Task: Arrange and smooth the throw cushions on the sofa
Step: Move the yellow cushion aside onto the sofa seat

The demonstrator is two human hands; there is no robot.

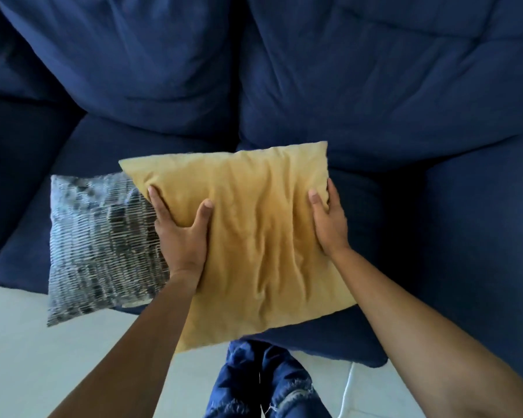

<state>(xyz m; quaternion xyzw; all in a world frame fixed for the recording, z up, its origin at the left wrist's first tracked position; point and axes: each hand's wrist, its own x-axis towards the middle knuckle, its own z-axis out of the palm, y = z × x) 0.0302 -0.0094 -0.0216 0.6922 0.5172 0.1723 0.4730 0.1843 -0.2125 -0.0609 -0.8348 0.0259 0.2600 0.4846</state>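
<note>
Yellow cushion (254, 236) clamped between your left hand (180, 236) and right hand (329, 224) (cover creased): set it upright, then stroke wrinkles outward.

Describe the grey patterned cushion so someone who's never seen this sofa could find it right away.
Start at the dark blue sofa and look down to the front edge of its left seat. The grey patterned cushion lies flat there, one corner hanging over the pale floor. Unlike the plain yellow cushion beside it, gripped by both hands, it has a grey-and-white woven pattern and nobody touches it.
</note>
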